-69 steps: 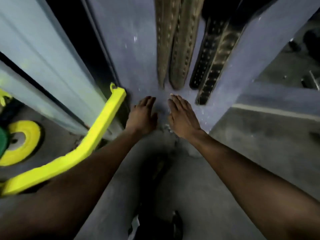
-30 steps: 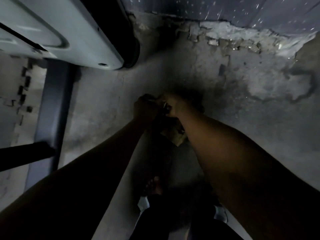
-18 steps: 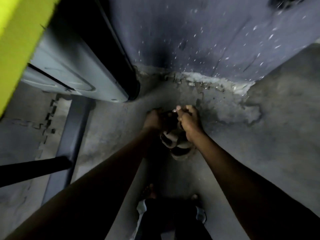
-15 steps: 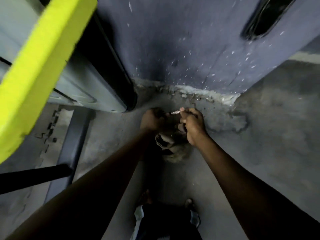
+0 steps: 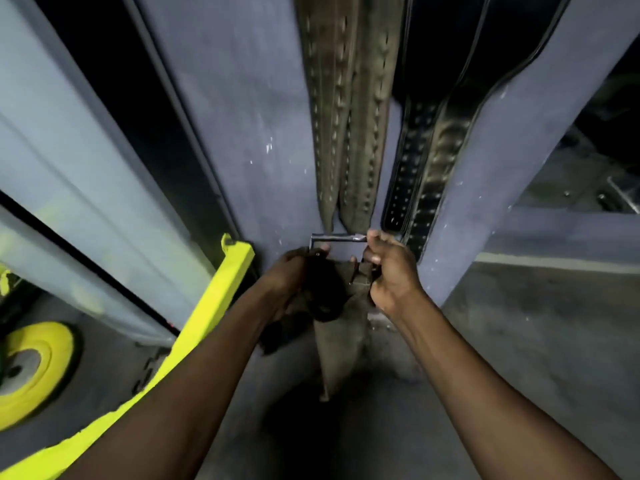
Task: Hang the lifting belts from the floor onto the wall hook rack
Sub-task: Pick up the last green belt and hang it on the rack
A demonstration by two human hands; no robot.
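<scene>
Both hands hold a brown lifting belt (image 5: 341,344) up in front of the blue-grey wall (image 5: 239,126). My left hand (image 5: 294,282) is shut on the left side of its metal buckle (image 5: 337,238), my right hand (image 5: 389,271) on the right side. The belt's strap dangles below the hands toward the floor. Above them a brown belt (image 5: 346,109) with rows of holes hangs down the wall, and a black belt (image 5: 426,157) hangs to its right. The hook rack is out of frame above.
A yellow bar (image 5: 207,313) slants from lower left up to the wall beside my left forearm. A yellow weight plate (image 5: 33,368) lies at the left edge. A pale grey machine panel (image 5: 69,168) fills the upper left. Concrete floor (image 5: 540,341) spreads to the right.
Both hands gripped the belt on the floor at the wall's base and have lifted it. The view has swung up from the floor to the hanging belts.
</scene>
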